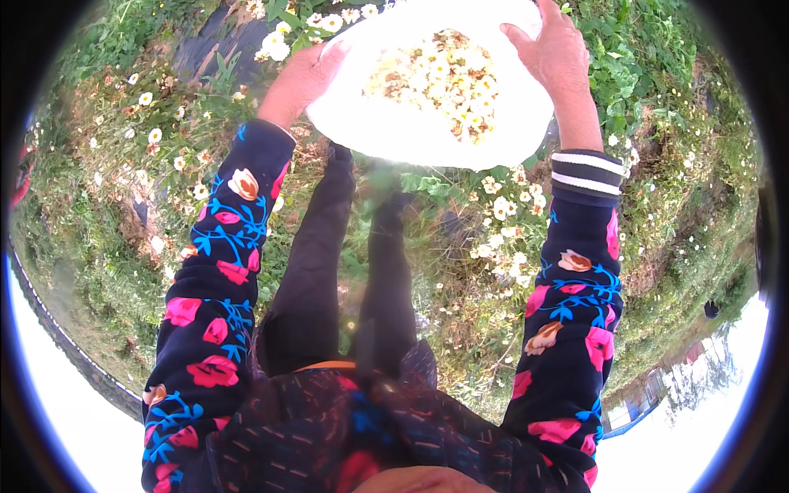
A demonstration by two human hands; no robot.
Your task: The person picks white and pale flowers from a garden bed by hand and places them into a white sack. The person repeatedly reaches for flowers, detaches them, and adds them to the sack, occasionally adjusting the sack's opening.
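A white container, perhaps a bag or basin, glares brightly at the top of the head view; its rim is overexposed. Picked white flower heads with yellow centres, some browned, lie inside it. My left hand grips its left edge, the thumb over the rim. At the right edge is my right hand, its thumb raised apart and its other fingers partly behind the edge or cut off by the frame; whether they close on it is unclear.
White flowers grow on leafy plants around my legs. Dark plastic sheeting covers ground at the upper left. Green foliage stands at the upper right. Buildings show far off at the lower right.
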